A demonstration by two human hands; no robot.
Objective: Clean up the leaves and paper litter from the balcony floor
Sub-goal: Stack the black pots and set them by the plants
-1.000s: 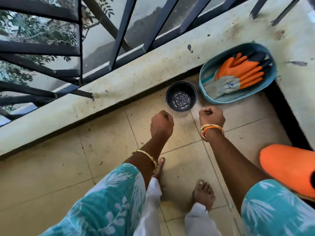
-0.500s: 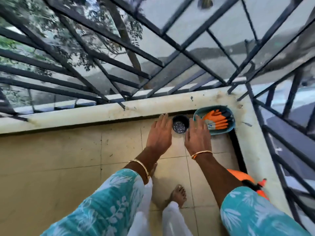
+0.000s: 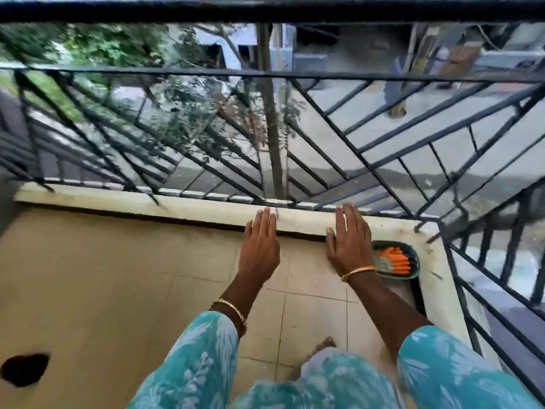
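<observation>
- A second ago both my fists were clenched just in front of a small black pot on the floor; half a second ago they had opened flat. Now my left hand (image 3: 261,246) and right hand (image 3: 351,240) are stretched out palm-down, fingers straight and close together, holding nothing.
- My view has risen: the railing (image 3: 324,137) fills the upper half where earlier I was looking almost straight down.
- Taking the pale ledge (image 3: 147,199) under the railing as my marker: my fingertips overlap it in the picture, but I cannot tell whether they touch it or hang above it.
- The teal tray (image 3: 413,250) with the orange gloves (image 3: 395,261) sits in the corner just below that ledge, partly hidden by my right wrist. The black pot no longer shows; my right hand may be covering it.
- The floor tiles (image 3: 118,276) below the ledge show no leaf or scrap of paper that I can make out. A dark patch (image 3: 25,370) lies far from the ledge at the left edge; I cannot tell what it is.
- My judgement: opening my empty hands while straightening up suggests this corner is done. The gloves are unused, and that dark patch needs checking next.
</observation>
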